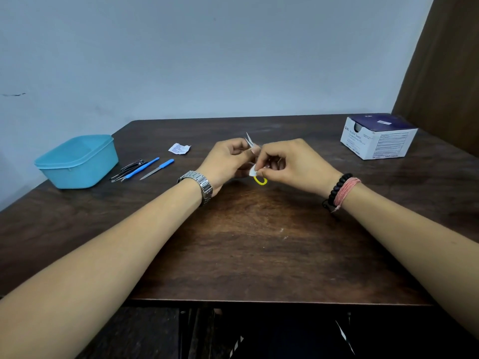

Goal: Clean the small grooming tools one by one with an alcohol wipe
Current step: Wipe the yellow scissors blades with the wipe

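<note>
Head view puts the small scissors [255, 161] at the middle of the dark wooden table [259, 242], lifted just above it, blade tips pointing away and one yellow finger loop hanging below the hands. A white alcohol wipe [252, 172] is pinched against the tool by the right hand [293, 164], its fingers curled tight around the pad. The left hand [225, 161] grips the blades, fingers bent round them. To do this well, the wipe likely needs to run along each blade away from the edge, with the left hand's grip steady. Both forearms reach forward and converge. The other tools [140, 169] lie well to the left beside a blue tub [77, 161]; a torn wrapper [179, 148] and a wipe box [378, 137] sit farther off.
</note>
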`<state>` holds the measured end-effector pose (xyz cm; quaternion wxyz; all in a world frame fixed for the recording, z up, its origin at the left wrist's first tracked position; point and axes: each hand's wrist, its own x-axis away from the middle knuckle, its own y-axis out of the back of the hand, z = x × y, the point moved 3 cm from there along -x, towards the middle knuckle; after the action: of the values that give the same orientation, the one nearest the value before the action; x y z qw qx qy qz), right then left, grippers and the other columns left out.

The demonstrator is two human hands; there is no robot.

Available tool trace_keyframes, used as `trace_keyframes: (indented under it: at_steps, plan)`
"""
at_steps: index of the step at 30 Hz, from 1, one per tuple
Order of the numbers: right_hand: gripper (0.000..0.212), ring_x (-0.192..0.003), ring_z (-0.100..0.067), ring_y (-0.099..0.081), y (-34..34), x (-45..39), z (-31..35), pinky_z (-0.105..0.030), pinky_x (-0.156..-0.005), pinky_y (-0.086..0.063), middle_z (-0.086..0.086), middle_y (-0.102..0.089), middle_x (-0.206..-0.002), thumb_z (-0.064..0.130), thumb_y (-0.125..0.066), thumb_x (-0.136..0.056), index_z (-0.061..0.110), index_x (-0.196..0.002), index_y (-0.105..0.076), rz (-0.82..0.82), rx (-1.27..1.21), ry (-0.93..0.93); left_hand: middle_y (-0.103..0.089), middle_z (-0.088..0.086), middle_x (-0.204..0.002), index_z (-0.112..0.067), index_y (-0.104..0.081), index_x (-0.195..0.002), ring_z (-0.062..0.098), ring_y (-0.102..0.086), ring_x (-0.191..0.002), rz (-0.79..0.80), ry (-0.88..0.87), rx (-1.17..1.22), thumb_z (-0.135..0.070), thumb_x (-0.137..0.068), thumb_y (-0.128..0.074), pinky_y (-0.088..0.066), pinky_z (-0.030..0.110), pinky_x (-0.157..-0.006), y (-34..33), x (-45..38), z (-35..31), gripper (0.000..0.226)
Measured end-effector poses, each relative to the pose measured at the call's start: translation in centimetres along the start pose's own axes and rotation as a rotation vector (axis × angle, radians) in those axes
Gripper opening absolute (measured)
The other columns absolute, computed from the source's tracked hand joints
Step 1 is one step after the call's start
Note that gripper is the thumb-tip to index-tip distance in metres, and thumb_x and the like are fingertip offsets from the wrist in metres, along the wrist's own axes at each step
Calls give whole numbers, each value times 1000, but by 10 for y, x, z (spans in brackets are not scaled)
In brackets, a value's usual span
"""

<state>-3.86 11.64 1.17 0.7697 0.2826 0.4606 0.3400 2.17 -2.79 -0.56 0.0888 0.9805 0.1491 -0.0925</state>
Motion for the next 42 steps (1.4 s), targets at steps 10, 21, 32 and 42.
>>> trace_keyframes:
  at_steps: [10, 21, 32, 42]
  plan:
    - [5, -58, -7, -53, 8, 1, -9, -19, -56, -43, 12, -60, -61, 17, -75, -80, 18, -78, -70, -114, 12, -92, -68, 0, -84, -16, -64, -92, 9, -65, -73, 143, 113, 99, -13, -97, -53, -55, 31, -75, -3, 3, 0, 12]
    - [9, -57, -4, -55, 10, 0, -14, -19, -55, -43, 17, -60, -57, 22, -77, -79, 20, -75, -69, -129, 47, -101, -66, 8, -104, -4, -59, -127, 11, -66, -84, 203, 101, 123, 8, -92, -53, -54, 23, -76, -8, 5, -1, 38]
    - [6, -55, -4, -54, 5, -1, -17, -22, -55, -44, 17, -58, -55, 19, -77, -78, 22, -76, -71, -74, 66, -76, -63, 14, -112, 3, -57, -126, 14, -63, -88, 176, 101, 171, 11, -90, -53, -55, 23, -81, -7, 2, 3, 37]
    - [7, -58, -4, -56, 5, -2, -18, -28, -57, -47, 14, -60, -59, 18, -76, -78, 22, -76, -71, -72, 95, -62, -67, 7, -100, 3, -61, -119, 10, -65, -82, 184, 123, 183, 12, -90, -52, -55, 22, -79, -7, 1, 5, 32]
